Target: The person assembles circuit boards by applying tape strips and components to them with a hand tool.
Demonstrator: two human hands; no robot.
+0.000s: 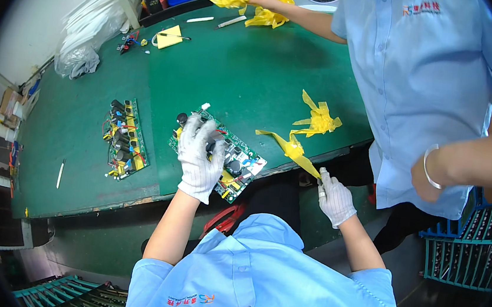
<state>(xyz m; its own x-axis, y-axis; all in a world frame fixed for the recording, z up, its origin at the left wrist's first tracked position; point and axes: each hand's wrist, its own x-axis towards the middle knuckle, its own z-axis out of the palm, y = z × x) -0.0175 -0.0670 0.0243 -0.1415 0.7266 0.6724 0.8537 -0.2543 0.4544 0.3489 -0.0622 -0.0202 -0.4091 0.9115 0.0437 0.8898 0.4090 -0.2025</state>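
While the left hand [200,158] curls over the right circuit board [244,160], grip indeterminable, the right hand [335,201] pinches yellow tape [294,149]; strip pickup appears current, next requiring steady tension.

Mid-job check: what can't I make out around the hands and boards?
All in the head view:
Right board: parts under the left hand, hidden by it; whether it grips or merely rests, unclear.
Yellow strip: near end, hidden by fingers of the right hand.
Left board: fine component detail, too small.
Co-worker: head, cut off by the upper edge.
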